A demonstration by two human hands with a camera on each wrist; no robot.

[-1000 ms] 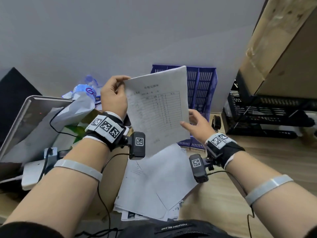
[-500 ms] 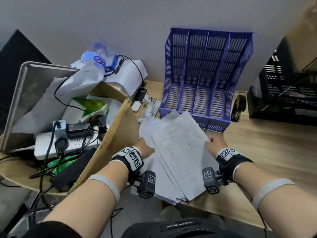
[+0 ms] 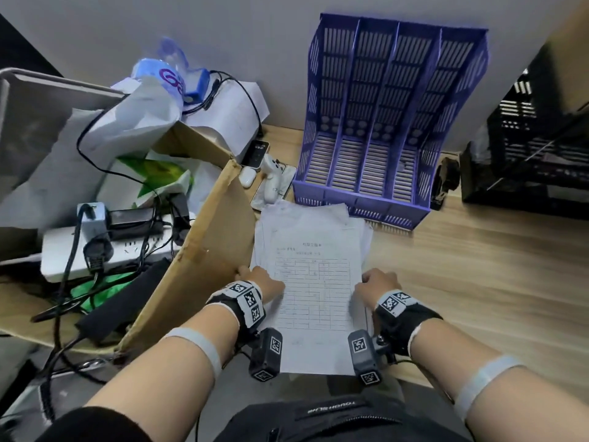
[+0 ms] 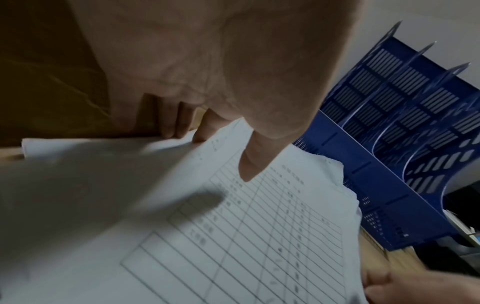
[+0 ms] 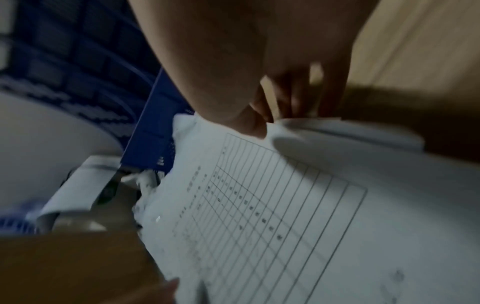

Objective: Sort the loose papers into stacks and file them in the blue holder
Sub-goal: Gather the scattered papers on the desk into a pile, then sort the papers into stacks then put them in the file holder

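A pile of loose white papers [image 3: 314, 282] lies on the wooden desk, just in front of the blue four-slot holder [image 3: 382, 122]. The top sheet carries a printed table. My left hand [image 3: 256, 278] grips the pile's left edge. In the left wrist view its thumb [image 4: 249, 162] lies on the top sheet [image 4: 246, 236] and the fingers curl down along the edge. My right hand [image 3: 375, 281] grips the right edge the same way, thumb on top of the paper [image 5: 285, 205]. The holder's slots look bare.
An open cardboard box [image 3: 204, 250] stands against the pile's left side, holding a power strip [image 3: 127, 247] and cables. A phone and a white remote [image 3: 271, 177] lie by the holder's left corner. A black crate [image 3: 526, 154] stands at the right, with bare desk [image 3: 478, 266] in front of it.
The single sheet that both hands held up in the air has come down onto the pile. The hands now hold the pile's two sides, and the top sheet lies squarer than half a second ago.
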